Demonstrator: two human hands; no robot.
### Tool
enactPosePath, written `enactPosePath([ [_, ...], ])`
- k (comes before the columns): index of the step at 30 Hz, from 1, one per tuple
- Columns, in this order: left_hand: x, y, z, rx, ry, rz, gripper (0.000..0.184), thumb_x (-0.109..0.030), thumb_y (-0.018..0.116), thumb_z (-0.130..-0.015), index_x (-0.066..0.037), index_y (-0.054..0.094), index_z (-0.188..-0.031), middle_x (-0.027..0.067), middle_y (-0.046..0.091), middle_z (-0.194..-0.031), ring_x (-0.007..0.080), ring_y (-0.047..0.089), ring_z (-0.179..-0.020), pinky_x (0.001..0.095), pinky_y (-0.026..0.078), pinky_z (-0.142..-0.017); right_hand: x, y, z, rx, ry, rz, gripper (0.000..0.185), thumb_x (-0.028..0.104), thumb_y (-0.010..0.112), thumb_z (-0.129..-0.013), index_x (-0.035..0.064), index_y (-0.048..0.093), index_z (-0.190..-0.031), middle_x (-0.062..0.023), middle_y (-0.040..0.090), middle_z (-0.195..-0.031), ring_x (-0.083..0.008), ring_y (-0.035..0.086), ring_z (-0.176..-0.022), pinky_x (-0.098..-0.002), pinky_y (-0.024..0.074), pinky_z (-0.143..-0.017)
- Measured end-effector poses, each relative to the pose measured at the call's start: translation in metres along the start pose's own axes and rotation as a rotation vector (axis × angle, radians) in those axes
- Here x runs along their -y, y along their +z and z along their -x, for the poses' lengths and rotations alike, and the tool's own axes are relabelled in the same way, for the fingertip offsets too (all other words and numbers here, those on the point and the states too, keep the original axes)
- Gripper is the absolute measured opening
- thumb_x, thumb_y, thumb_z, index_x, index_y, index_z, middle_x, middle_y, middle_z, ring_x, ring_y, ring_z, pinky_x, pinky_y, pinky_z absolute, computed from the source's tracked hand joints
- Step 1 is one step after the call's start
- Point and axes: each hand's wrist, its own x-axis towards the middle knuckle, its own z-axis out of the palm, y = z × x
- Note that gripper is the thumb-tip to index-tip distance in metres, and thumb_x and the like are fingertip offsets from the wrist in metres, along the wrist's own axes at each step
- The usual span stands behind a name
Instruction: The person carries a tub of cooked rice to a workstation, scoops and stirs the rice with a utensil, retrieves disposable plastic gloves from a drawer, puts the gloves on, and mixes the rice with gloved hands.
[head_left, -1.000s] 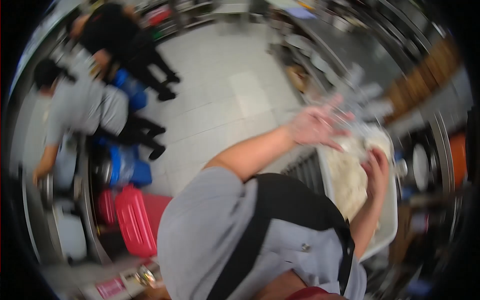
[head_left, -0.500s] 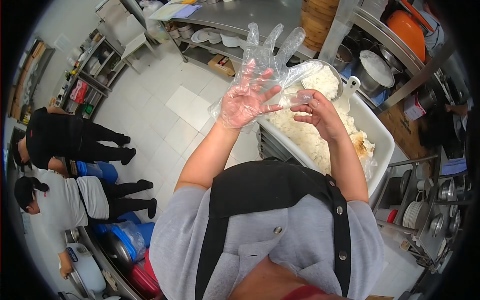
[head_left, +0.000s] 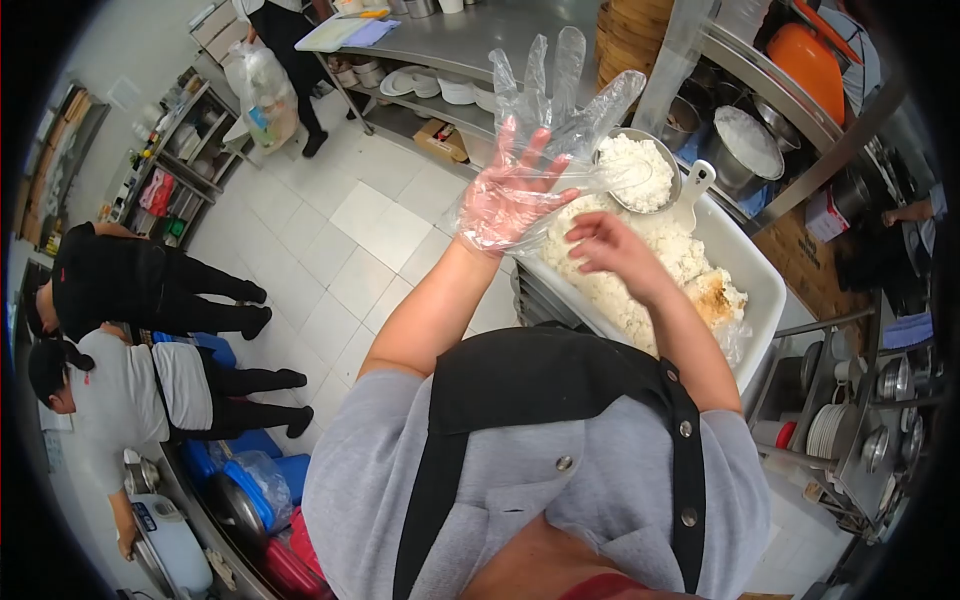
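Tiled floor; left hand in crinkled plastic glove.

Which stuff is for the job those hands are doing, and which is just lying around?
For the job, which looks like putting on a glove:
Glove, only partly on
Left hand
Right hand
Probably the rice, tub and paddle

Just lying around, I think:
Plates
Brown box
Steamers
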Motion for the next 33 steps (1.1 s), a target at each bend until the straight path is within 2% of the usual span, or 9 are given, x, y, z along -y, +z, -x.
enactPosePath([
  [6, 0.007, -0.021, -0.015, -0.032, 0.098, -0.004, 0.050, -0.002, 0.048, -0.082, -0.024, 0.048, -0.127, 0.0109, 0.047, -0.132, 0.0373, 0.042, -0.122, 0.0521, 0.030, -0.107, -0.025, 0.046, -0.020, -0.012, -0.130, 0.194, 0.027, 0.023, 0.061, -0.084, 0.0012, 0.058, -0.099, -0.0068, 0.061, -0.083, -0.0190, 0.059, -0.073, -0.0295, 0.0468, -0.065],
  [10, 0.011, -0.028, -0.014, -0.115, 0.147, -0.087, 0.043, -0.002, 0.052, -0.084, -0.013, 0.050, -0.125, 0.0110, 0.045, -0.134, 0.0299, 0.041, -0.124, 0.0413, 0.031, -0.108, -0.002, 0.057, -0.024, -0.246, -0.435, 0.546, 0.012, 0.015, 0.057, -0.080, 0.0033, 0.058, -0.083, -0.0175, 0.055, -0.074, -0.0312, 0.053, -0.063, -0.0353, 0.0424, -0.058],
  [18, 0.019, -0.044, -0.020, -0.282, 0.239, -0.317, 0.034, -0.016, 0.061, -0.087, -0.005, 0.049, -0.117, 0.0091, 0.058, -0.112, 0.0231, 0.057, -0.103, 0.0333, 0.042, -0.099, 0.001, 0.053, -0.036, -0.235, -0.587, 0.727, 0.012, 0.006, 0.052, -0.082, -0.0009, 0.050, -0.072, -0.0106, 0.045, -0.063, -0.0183, 0.044, -0.057, -0.0295, 0.0370, -0.055],
  [24, 0.015, -0.067, -0.029, -0.106, 0.141, 0.027, 0.030, -0.034, 0.055, -0.091, -0.005, 0.059, -0.098, 0.0093, 0.060, -0.097, 0.0208, 0.057, -0.095, 0.0339, 0.046, -0.090, 0.012, 0.052, -0.033, -0.227, -0.465, 0.526, 0.020, 0.006, 0.049, -0.088, 0.0020, 0.042, -0.070, 0.0029, 0.035, -0.064, -0.0060, 0.030, -0.062, -0.0231, 0.0262, -0.052],
  [27, 0.023, -0.055, -0.030, -0.232, 0.278, -0.361, 0.025, -0.027, 0.053, -0.092, -0.005, 0.059, -0.104, 0.0108, 0.058, -0.106, 0.0218, 0.055, -0.101, 0.0330, 0.043, -0.094, 0.014, 0.053, -0.032, -0.201, -0.476, 0.534, 0.021, 0.006, 0.048, -0.090, 0.0037, 0.041, -0.070, 0.0045, 0.034, -0.065, -0.0050, 0.029, -0.062, -0.0216, 0.0260, -0.053],
  [29, 0.027, -0.052, -0.027, -0.208, 0.640, -1.437, 0.026, -0.016, 0.052, -0.089, -0.007, 0.058, -0.113, 0.0119, 0.054, -0.116, 0.0258, 0.051, -0.109, 0.0365, 0.040, -0.097, 0.015, 0.056, -0.033, -0.209, -0.500, 0.533, 0.023, 0.006, 0.047, -0.091, 0.0054, 0.038, -0.070, 0.0050, 0.032, -0.066, -0.0041, 0.027, -0.063, -0.0207, 0.0251, -0.053],
  [30, 0.027, -0.061, -0.028, -0.200, 0.629, -1.431, 0.026, -0.016, 0.052, -0.089, -0.007, 0.058, -0.113, 0.0119, 0.054, -0.116, 0.0258, 0.051, -0.109, 0.0365, 0.040, -0.097, 0.016, 0.053, -0.034, -0.204, -0.512, 0.579, 0.021, 0.006, 0.049, -0.089, 0.0033, 0.041, -0.070, 0.0022, 0.034, -0.063, -0.0060, 0.030, -0.061, -0.0224, 0.0274, -0.052],
  [32, 0.030, -0.089, -0.046, -0.021, 1.105, -2.114, 0.038, -0.009, 0.052, -0.084, -0.008, 0.054, -0.121, 0.0122, 0.051, -0.122, 0.0312, 0.045, -0.117, 0.0390, 0.034, -0.100, 0.021, 0.050, -0.033, -0.247, -0.528, 0.729, 0.020, 0.006, 0.053, -0.085, -0.0003, 0.044, -0.069, -0.0044, 0.037, -0.060, -0.0108, 0.034, -0.059, -0.0270, 0.0322, -0.052],
  [33, 0.032, -0.090, -0.048, 0.046, 1.002, -2.041, 0.040, -0.012, 0.051, -0.085, -0.007, 0.050, -0.125, 0.0140, 0.048, -0.126, 0.0341, 0.039, -0.122, 0.0415, 0.030, -0.102, 0.026, 0.056, -0.030, -0.251, -0.542, 0.769, 0.020, 0.006, 0.056, -0.082, -0.0013, 0.043, -0.068, -0.0084, 0.038, -0.059, -0.0154, 0.036, -0.056, -0.0305, 0.0343, -0.052],
])
